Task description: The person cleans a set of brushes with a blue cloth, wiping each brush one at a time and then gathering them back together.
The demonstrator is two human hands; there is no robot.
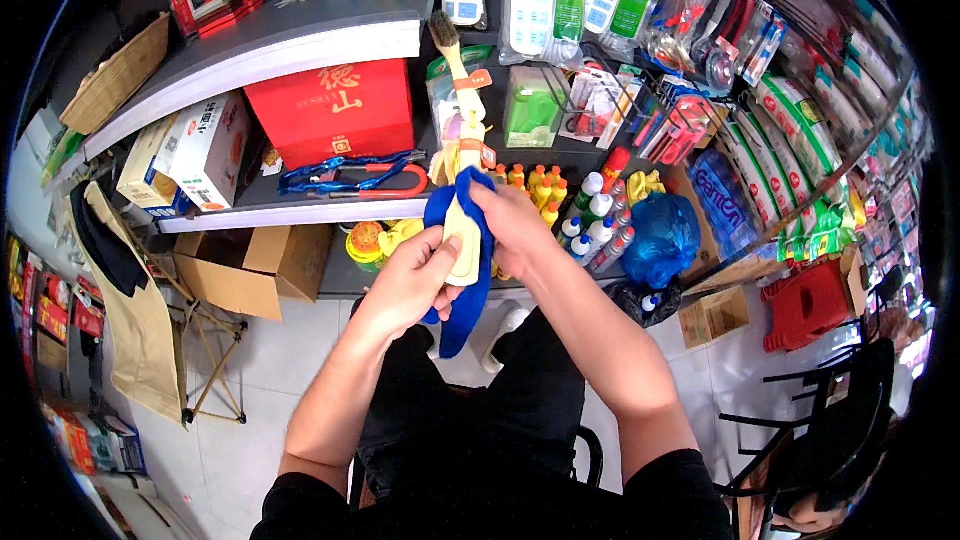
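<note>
Between my hands, in front of the shelf, is a cream-coloured, paddle-shaped thing (460, 262) that looks like the back of a brush. My left hand (415, 270) is closed on its lower end, thumb pressed flat on its face. A bright blue cloth (461, 325) wraps behind it and hangs below. My right hand (513, 228) grips the cloth around the upper, narrower part; its fingertips are mostly hidden. Just beyond, a wooden-handled brush (447, 37) with dark bristles and an orange tag stands against the shelf goods.
The left shelf carries a large red box (335, 112) and a hacksaw-like tool (380, 180) with blue wrapping. Several bottles (597, 210) and a blue bag (662, 240) stand right of my hands. Below are an open cardboard box (262, 262), a folding chair (135, 310) and a red stool (808, 306).
</note>
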